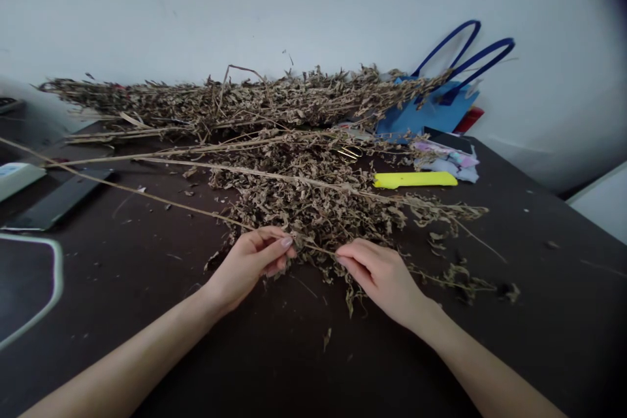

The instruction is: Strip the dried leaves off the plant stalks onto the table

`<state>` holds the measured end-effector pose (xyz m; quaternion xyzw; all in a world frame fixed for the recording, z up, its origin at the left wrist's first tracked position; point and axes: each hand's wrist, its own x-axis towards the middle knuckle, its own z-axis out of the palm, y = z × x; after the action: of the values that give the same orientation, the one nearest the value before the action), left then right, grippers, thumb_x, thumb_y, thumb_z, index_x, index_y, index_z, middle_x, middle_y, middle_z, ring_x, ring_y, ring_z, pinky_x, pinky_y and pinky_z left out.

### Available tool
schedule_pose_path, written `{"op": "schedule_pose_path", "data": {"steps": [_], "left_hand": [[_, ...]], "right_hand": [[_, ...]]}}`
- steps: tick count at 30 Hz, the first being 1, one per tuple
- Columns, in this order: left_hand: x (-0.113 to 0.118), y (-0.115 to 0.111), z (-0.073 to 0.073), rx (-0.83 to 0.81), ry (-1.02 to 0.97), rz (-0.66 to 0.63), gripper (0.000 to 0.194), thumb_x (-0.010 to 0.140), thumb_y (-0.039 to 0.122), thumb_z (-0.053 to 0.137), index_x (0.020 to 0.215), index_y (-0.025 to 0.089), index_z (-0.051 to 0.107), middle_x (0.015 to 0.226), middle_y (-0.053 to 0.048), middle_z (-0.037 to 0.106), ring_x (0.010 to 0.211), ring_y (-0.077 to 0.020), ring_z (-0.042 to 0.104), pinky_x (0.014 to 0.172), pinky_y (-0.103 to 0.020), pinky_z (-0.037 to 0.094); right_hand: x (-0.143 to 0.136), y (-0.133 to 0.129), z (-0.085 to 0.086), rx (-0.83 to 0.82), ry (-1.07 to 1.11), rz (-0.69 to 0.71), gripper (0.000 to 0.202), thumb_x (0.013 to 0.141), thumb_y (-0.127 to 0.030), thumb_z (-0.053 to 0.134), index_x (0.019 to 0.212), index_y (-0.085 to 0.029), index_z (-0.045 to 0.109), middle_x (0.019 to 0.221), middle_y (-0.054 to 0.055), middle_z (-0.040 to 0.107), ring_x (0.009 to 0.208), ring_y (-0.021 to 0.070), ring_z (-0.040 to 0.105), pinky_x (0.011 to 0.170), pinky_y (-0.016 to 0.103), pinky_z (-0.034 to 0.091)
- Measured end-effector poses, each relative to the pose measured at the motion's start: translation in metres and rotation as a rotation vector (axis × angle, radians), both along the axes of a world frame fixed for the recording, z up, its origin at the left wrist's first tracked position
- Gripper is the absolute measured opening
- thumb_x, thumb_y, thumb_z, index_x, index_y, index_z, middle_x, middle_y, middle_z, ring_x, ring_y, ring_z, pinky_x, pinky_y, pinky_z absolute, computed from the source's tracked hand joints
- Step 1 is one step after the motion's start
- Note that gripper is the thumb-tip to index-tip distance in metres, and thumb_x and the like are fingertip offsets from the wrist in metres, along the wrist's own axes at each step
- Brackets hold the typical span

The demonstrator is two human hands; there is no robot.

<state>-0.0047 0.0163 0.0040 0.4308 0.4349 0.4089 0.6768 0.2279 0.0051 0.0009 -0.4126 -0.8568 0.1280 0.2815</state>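
A long dried plant stem (pixel 161 199) slants in from the left edge and runs through both hands. My left hand (pixel 262 255) pinches it between thumb and fingers. A short way along to the right, my right hand (pixel 375 268) is closed on the same stem, and a leafy end (pixel 458 279) sticks out beyond it. Behind the hands lies a heap of dry, crumbled leaves (pixel 304 189). Two more long stems (pixel 274 175) rest across this heap. The right fingertips are partly hidden from view.
Along the wall lies a big bundle of dried plants (pixel 294 98). At the back right are a blue bag (pixel 426 114), a yellow box cutter (pixel 416 179) and crumpled tissue (pixel 455 163). A dark phone (pixel 61 199), a white power strip (pixel 19 179) and a white cable (pixel 59 274) are on the left.
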Motion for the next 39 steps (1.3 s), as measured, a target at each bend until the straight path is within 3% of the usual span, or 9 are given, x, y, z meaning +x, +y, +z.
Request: {"op": "schedule_pose_path", "data": {"steps": [6, 16, 22, 33, 39], "left_hand": [[0.001, -0.001, 0.002, 0.041, 0.126, -0.096, 0.036, 0.086, 0.042, 0.048, 0.068, 0.013, 0.06, 0.054, 0.001, 0.053, 0.044, -0.0059, 0.04, 0.041, -0.017, 0.029], [-0.001, -0.003, 0.006, 0.252, 0.395, -0.097, 0.028, 0.08, 0.037, 0.057, 0.066, 0.013, 0.063, 0.066, -0.002, 0.057, 0.05, -0.0082, 0.048, 0.045, -0.019, 0.038], [-0.002, -0.003, 0.011, 0.308, 0.434, -0.092, 0.028, 0.08, 0.035, 0.057, 0.064, 0.013, 0.063, 0.067, -0.001, 0.054, 0.052, -0.0085, 0.049, 0.045, -0.019, 0.04], [-0.002, -0.001, 0.003, 0.248, 0.358, -0.097, 0.027, 0.083, 0.03, 0.053, 0.063, 0.014, 0.06, 0.062, -0.001, 0.054, 0.051, -0.0081, 0.049, 0.044, -0.019, 0.037], [-0.008, 0.004, 0.004, 0.295, 0.448, -0.009, 0.019, 0.082, 0.026, 0.052, 0.069, 0.015, 0.06, 0.061, 0.001, 0.056, 0.049, -0.0084, 0.048, 0.043, -0.019, 0.036]], "right_hand": [[-0.001, 0.0, 0.0, 0.005, 0.0, 0.016, 0.019, 0.092, -0.022, 0.04, 0.093, -0.018, 0.058, 0.08, 0.003, 0.058, 0.07, 0.0108, 0.054, 0.064, 0.024, 0.043], [0.0, 0.001, 0.002, 0.001, 0.027, 0.0, 0.019, 0.092, -0.021, 0.041, 0.092, -0.017, 0.059, 0.078, 0.003, 0.057, 0.067, 0.0104, 0.053, 0.061, 0.024, 0.041], [0.0, 0.001, 0.002, -0.039, 0.051, -0.003, 0.019, 0.092, -0.024, 0.041, 0.09, -0.018, 0.059, 0.079, 0.003, 0.059, 0.068, 0.0103, 0.055, 0.063, 0.024, 0.043], [-0.001, 0.0, 0.002, -0.077, 0.039, 0.019, 0.02, 0.092, -0.023, 0.039, 0.09, -0.019, 0.058, 0.078, 0.002, 0.059, 0.068, 0.0103, 0.055, 0.063, 0.024, 0.043], [0.0, 0.0, 0.006, -0.11, 0.067, -0.012, 0.019, 0.092, -0.025, 0.039, 0.088, -0.019, 0.057, 0.077, 0.002, 0.059, 0.067, 0.0105, 0.054, 0.063, 0.024, 0.042]]}}
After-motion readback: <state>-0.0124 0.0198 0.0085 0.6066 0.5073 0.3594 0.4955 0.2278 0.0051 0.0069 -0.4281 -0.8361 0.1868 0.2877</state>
